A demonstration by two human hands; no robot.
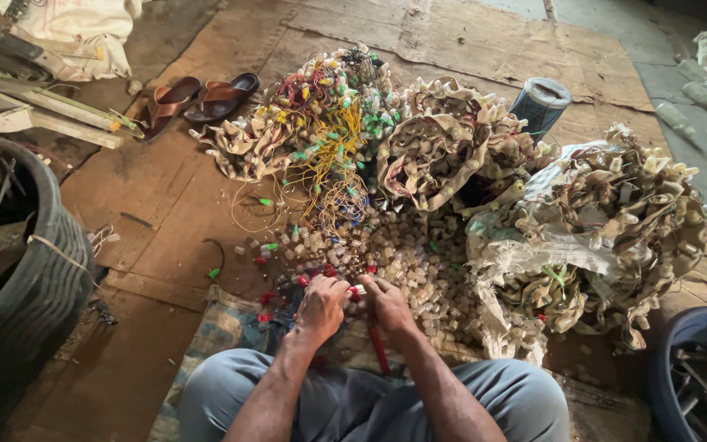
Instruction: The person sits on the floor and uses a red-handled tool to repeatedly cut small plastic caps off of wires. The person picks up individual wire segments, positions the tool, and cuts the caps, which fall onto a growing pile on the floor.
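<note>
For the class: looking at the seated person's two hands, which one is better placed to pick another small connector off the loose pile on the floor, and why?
Probably the right hand: it sits directly beside the loose pile of pale connectors. The left hand lies farther from it, by the red pieces.

You sit on matt, creased cardboard (173, 205); the wires (329, 155) have glossy plastic coats, the sandals (198, 100) look like smooth leather, the sack (525, 254) is coarse woven cloth.

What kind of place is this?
Probably a scrap-sorting workshop floor: piles of small connectors, tangled coloured wires, worn cardboard matting and a sack of salvaged parts.
</note>
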